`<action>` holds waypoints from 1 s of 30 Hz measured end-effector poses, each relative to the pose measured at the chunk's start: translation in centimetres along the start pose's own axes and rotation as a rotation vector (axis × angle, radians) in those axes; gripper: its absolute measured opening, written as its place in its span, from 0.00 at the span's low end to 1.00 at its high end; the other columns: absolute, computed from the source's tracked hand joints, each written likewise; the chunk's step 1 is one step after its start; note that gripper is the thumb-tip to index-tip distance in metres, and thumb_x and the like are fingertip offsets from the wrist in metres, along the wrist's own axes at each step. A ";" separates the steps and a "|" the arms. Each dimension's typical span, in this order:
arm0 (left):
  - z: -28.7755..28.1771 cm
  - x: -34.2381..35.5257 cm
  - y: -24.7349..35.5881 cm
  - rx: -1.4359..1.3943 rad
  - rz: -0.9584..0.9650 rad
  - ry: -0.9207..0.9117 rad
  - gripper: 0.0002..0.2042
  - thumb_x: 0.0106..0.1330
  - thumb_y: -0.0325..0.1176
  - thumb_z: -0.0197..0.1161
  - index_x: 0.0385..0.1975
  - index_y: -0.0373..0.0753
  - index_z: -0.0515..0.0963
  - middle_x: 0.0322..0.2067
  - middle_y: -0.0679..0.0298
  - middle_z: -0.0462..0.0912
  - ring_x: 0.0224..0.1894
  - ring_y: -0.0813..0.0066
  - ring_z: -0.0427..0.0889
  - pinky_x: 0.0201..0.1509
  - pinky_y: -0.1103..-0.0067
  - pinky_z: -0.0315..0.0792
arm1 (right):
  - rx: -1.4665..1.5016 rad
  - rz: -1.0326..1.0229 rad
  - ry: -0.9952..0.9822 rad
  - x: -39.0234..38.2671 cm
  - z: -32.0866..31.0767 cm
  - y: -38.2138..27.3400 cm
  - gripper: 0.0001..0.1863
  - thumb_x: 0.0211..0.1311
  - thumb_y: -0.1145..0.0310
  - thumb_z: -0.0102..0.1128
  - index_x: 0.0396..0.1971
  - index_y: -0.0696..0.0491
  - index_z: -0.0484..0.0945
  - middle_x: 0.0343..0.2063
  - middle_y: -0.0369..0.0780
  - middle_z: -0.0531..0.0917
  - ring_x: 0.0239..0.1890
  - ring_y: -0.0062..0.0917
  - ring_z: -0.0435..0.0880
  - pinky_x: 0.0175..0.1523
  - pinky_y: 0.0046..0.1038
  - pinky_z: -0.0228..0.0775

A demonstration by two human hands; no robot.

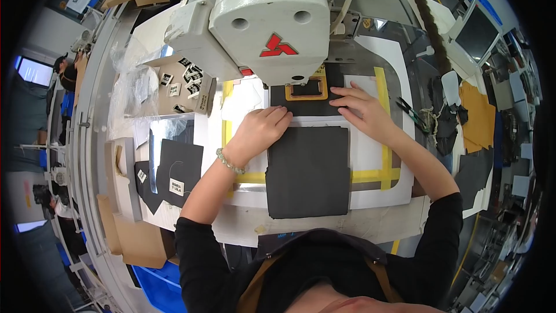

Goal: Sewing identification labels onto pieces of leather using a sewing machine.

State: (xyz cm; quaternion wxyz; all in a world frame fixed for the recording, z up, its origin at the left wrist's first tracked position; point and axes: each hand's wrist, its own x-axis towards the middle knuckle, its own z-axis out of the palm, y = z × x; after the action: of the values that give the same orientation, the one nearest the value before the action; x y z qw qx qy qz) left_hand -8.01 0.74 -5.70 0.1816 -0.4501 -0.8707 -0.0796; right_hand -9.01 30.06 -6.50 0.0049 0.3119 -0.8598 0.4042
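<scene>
A black fabric piece (pixel 315 108) lies under the head of a white industrial sewing machine (pixel 269 14), below a yellow-orange rectangular clamp frame (pixel 307 97). At its left front edge is my left hand (pixel 263 132), fingers bent and held together, the tips on the fabric. My right hand (pixel 366 111) rests at the piece's right edge with its fingers stretched out and apart. Nearer to me lies a stack of black rectangular pieces (pixel 308 173); neither hand grips it. Yellow tape (pixel 384 139) marks the white board beneath.
To the left stands an open cardboard box (pixel 168 101) with small labels, beside crumpled clear plastic (pixel 127 90). Below it lie dark pieces (pixel 179 165) bearing a white label. At right are green-handled snips (pixel 410 113), yellow-orange sheets (pixel 477 117) and a screen (pixel 476 32).
</scene>
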 end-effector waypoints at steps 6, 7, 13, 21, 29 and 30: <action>-0.2 -0.7 -0.6 -0.013 -0.046 0.023 0.11 0.53 0.25 0.62 0.37 0.37 0.81 0.40 0.62 0.83 0.41 0.68 0.85 0.42 0.76 0.79 | -0.058 -0.041 -0.003 0.4 0.3 0.5 0.09 0.63 0.74 0.56 0.42 0.52 0.80 0.54 0.42 0.78 0.57 0.38 0.75 0.75 0.42 0.47; -0.2 -0.9 -0.8 -0.025 -0.075 0.039 0.10 0.54 0.26 0.63 0.37 0.37 0.81 0.40 0.62 0.83 0.41 0.68 0.84 0.44 0.75 0.78 | -0.057 -0.044 -0.008 0.5 0.3 0.5 0.09 0.63 0.73 0.57 0.42 0.52 0.80 0.55 0.42 0.78 0.57 0.37 0.74 0.75 0.42 0.47; -1.1 -1.3 -1.2 -0.109 -0.262 0.019 0.12 0.52 0.35 0.72 0.35 0.41 0.81 0.44 0.65 0.81 0.46 0.68 0.78 0.52 0.71 0.69 | -0.192 -0.059 0.037 -0.2 0.1 -0.1 0.10 0.60 0.70 0.61 0.42 0.49 0.81 0.58 0.39 0.76 0.56 0.30 0.76 0.68 0.40 0.53; -1.0 -2.0 -1.0 -0.120 -0.296 0.033 0.11 0.52 0.35 0.72 0.33 0.42 0.81 0.43 0.68 0.80 0.46 0.70 0.77 0.53 0.71 0.64 | -0.285 -0.080 0.049 -0.8 0.0 0.3 0.11 0.58 0.70 0.62 0.41 0.47 0.81 0.56 0.36 0.77 0.53 0.25 0.77 0.62 0.39 0.51; -0.9 -2.2 -1.0 -0.137 -0.286 0.031 0.09 0.52 0.34 0.72 0.30 0.43 0.81 0.41 0.69 0.79 0.45 0.71 0.77 0.52 0.71 0.63 | -0.465 -0.105 0.109 -1.0 -0.3 -0.3 0.11 0.51 0.71 0.65 0.36 0.44 0.83 0.54 0.31 0.79 0.49 0.22 0.76 0.52 0.33 0.48; -0.9 -2.2 -0.9 -0.143 -0.292 0.040 0.08 0.52 0.34 0.72 0.30 0.43 0.81 0.41 0.69 0.79 0.45 0.71 0.77 0.52 0.71 0.63 | -0.466 -0.104 0.110 -1.1 -0.3 -0.3 0.11 0.51 0.71 0.65 0.36 0.44 0.83 0.54 0.31 0.79 0.49 0.22 0.76 0.52 0.33 0.48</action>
State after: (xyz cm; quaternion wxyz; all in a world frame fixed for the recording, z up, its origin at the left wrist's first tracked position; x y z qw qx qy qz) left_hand -7.40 -1.70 -5.70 0.1528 -0.3291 -0.9151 -0.1758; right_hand -8.05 30.73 -6.33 0.1443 0.3239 -0.9110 0.2105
